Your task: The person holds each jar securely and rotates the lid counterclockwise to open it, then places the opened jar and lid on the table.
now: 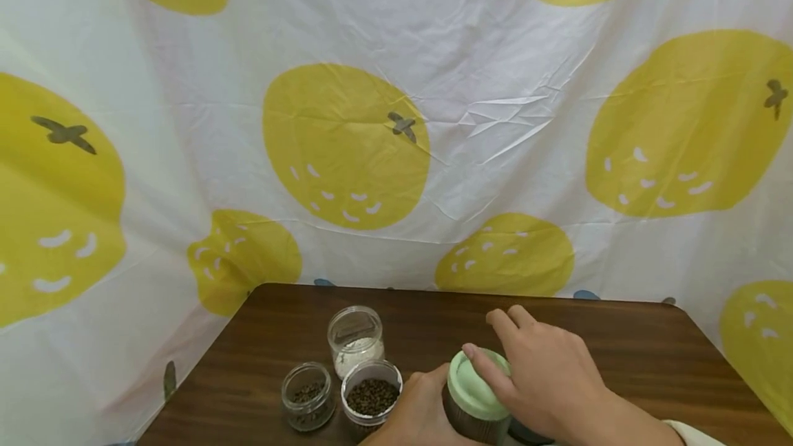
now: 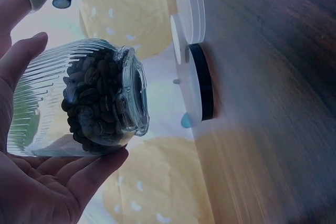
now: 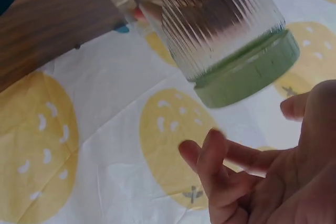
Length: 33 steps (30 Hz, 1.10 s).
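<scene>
A ribbed glass jar (image 2: 50, 72) of dark coffee beans (image 2: 92, 95) is gripped by my left hand (image 1: 418, 411), fingers and thumb around its side. A pale green lid (image 1: 473, 387) sits on the jar. In the left wrist view the jar is raised off the table. My right hand (image 1: 551, 367) hovers beside the lid, its thumb over the lid's edge in the head view. From the right wrist view, a gap shows between the loosely bent fingers (image 3: 212, 166) and the green lid.
Three uncovered clear jars stand left of my hands: one with white powder (image 1: 359, 356), one with small dark grains (image 1: 372, 398), one with brown grains (image 1: 308, 394). A black-rimmed lid (image 2: 203, 82) and a pale lid (image 2: 190, 3) lie on the wooden table (image 1: 434, 322). A lemon-print curtain hangs behind.
</scene>
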Tool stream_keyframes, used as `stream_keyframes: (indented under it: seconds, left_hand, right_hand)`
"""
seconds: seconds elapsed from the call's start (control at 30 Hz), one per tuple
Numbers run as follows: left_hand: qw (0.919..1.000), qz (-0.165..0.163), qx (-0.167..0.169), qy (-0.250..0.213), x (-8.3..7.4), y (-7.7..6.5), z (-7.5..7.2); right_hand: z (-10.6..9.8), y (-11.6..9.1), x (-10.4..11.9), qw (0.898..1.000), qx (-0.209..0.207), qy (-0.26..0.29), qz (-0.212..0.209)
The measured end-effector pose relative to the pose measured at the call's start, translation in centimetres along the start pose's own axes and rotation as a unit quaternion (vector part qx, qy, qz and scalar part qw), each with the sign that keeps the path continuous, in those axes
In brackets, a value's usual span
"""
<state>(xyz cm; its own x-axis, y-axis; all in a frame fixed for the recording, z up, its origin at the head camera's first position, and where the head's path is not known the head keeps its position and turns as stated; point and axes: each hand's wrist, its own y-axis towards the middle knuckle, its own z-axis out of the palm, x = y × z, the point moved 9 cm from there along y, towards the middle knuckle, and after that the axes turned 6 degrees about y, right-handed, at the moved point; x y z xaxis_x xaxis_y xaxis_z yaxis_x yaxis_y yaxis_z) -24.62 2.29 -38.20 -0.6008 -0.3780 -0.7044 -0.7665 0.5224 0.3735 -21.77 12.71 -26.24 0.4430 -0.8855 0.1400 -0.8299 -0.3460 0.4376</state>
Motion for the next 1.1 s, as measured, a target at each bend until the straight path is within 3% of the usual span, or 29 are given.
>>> stream_keyframes:
  seconds: [0.07,0.17,0.57,0.8,0.97,1.1]
  left_hand:
    - [1.0000,0.004,0.001,-0.004,-0.1,0.0,0.0]
    - [0.9999,0.012,-0.002,0.002,-0.2,0.0,0.0]
    - [0.9986,0.038,-0.016,0.034,-0.4,0.0,-0.4]
    - [0.9989,0.031,-0.018,0.030,-0.3,0.0,-0.5]
    - [0.9991,0.029,-0.015,0.028,-0.3,0.0,-0.4]
    - [0.9997,0.010,-0.002,0.023,0.0,0.0,-0.2]
  right_hand:
    - [0.8,-0.2,-0.2,0.999,0.035,0.005,0.012]
    - [1.6,-0.4,0.2,0.999,0.049,0.003,0.003]
    - [2.0,-0.8,1.8,0.998,0.021,0.007,-0.066]
    - [1.4,-1.3,2.7,0.992,0.000,0.010,-0.127]
    - [1.6,-1.6,3.0,0.985,0.032,0.020,-0.167]
    - [2.0,-1.7,3.0,0.979,0.076,0.031,-0.185]
